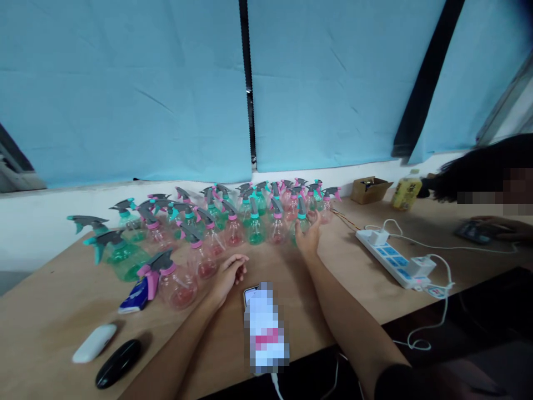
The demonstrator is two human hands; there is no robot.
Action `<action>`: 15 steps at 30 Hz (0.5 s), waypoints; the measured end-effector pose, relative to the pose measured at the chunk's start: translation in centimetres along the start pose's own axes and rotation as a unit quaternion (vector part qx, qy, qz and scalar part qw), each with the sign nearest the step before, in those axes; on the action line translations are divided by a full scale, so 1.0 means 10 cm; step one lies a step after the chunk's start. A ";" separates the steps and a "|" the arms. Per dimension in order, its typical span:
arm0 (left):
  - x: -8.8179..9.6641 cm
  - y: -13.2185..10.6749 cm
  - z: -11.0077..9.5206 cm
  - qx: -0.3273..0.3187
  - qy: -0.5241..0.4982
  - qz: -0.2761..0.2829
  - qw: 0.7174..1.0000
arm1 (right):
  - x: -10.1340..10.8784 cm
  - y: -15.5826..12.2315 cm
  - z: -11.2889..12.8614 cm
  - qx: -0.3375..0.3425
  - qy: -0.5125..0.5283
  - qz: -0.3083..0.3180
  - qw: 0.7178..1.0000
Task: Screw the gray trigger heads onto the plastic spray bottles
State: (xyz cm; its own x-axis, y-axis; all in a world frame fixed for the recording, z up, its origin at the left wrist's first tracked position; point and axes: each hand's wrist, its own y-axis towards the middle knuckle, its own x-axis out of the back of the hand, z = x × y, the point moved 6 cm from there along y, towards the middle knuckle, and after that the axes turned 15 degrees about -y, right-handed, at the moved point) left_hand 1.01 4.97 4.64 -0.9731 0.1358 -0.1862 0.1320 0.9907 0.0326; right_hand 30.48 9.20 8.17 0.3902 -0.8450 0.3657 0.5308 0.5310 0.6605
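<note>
My right hand is wrapped around a clear spray bottle with a teal collar, at the front right of a crowd of spray bottles. The bottle stands upright on the table. My left hand rests near the tabletop with its fingers curled in, and nothing shows in them. Close to its left stand a pink-tinted spray bottle and another pink one with a grey and pink trigger head. A green spray bottle stands between my hands, farther back.
A lit phone on a cable lies before me. At left are a blue packet, a white case and a black case. Rightward are a power strip, a cardboard box, a yellow-labelled bottle and another person's hand.
</note>
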 end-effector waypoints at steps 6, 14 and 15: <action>-0.03 -0.02 -0.02 0.002 0.007 0.008 1.000 | 0.12 -0.03 0.09 -0.042 -0.065 -0.018 0.997; -0.02 -0.02 -0.02 -0.003 0.012 0.007 1.000 | 0.19 -0.02 0.24 -0.024 -0.036 0.027 0.999; -0.02 -0.02 -0.02 -0.004 0.013 0.006 1.000 | 0.17 -0.03 0.27 -0.018 -0.013 0.047 0.999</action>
State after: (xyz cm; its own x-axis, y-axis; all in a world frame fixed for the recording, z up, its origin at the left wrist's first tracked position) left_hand 1.16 4.74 4.89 -0.9759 0.1475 -0.1605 0.1425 0.9889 0.0425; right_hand 28.94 7.44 10.40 0.4204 -0.7923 0.4423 0.5189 0.6098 0.5991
